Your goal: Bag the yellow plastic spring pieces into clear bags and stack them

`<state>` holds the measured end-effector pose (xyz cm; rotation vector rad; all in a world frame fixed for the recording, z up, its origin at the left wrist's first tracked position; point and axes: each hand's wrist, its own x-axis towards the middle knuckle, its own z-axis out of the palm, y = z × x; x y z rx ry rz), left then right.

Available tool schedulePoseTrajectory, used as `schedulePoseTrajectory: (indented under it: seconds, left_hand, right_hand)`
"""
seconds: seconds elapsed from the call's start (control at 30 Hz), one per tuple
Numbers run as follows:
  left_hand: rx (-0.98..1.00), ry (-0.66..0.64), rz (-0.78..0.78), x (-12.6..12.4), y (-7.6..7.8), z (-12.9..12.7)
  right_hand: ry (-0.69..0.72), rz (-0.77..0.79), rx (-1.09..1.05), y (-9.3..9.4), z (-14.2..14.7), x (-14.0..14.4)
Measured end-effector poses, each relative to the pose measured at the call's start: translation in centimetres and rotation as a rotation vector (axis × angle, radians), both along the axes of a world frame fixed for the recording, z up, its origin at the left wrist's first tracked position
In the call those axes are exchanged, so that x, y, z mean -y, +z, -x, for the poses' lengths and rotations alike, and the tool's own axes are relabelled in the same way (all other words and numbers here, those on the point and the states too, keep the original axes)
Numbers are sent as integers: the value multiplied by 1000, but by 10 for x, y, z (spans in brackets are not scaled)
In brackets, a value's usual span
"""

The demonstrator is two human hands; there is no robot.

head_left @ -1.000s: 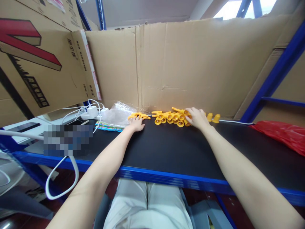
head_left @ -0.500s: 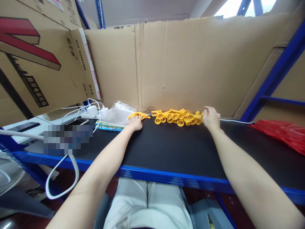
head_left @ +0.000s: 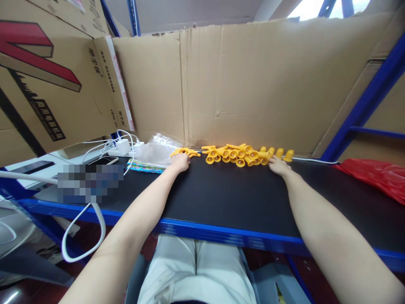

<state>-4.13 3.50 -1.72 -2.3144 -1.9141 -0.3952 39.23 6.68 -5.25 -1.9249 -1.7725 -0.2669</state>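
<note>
My left hand (head_left: 181, 162) rests at the back of the black shelf, its fingers closed over yellow branched plastic pieces (head_left: 193, 153). To the right lies a heap of yellow plastic cone-shaped pieces (head_left: 240, 162), hollow ends mostly facing me. At the heap's right end is my right hand (head_left: 280, 166). Its fingers are drawn together against a yellow cone there; the fingertips show only in part. Just behind that hand several yellow cup-like pieces (head_left: 279, 153) stand upright in a row.
A clear plastic bag (head_left: 155, 151) lies left of my left hand, near white chargers and cables (head_left: 122, 147). A red plastic bag (head_left: 373, 175) is at the right. Cardboard (head_left: 253, 84) walls off the back; a blue rail (head_left: 221, 234) edges the shelf (head_left: 221, 198).
My right hand has come down and slightly toward me, uncovering the upright yellow pieces behind it. My left hand stays in nearly the same place, its fingers more curled.
</note>
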Motion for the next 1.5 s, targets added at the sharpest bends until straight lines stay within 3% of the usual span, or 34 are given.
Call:
schedulePoseTrajectory:
  seconds: [0.27,0.47,0.6,0.9,1.17,1.37,1.5]
  left_hand:
    - [157,4,-166,-8,1,-1]
    - [338,13,-405,4,16,-4]
    - [457,7,-466,13,22,-11]
    - [485,-119,-348,7,10,-20]
    - [224,-140,-12,7,1,-18]
    - [180,-173,-12,8,4,-18]
    - [176,-181,-27,6,3,-17]
  right_hand:
    - [-133,183,-30,-3,0,-3]
    - [-148,160,-63,-4,-3,-5]
    - [-161,179,-68,-4,-3,-4]
    - [-147,174,-91,-2,0,-3]
    - [-234,-84,-260,10,11,18]
    - [-231,-266,-250,29,24,27]
    - [-58,-426,-214,49,44,23]
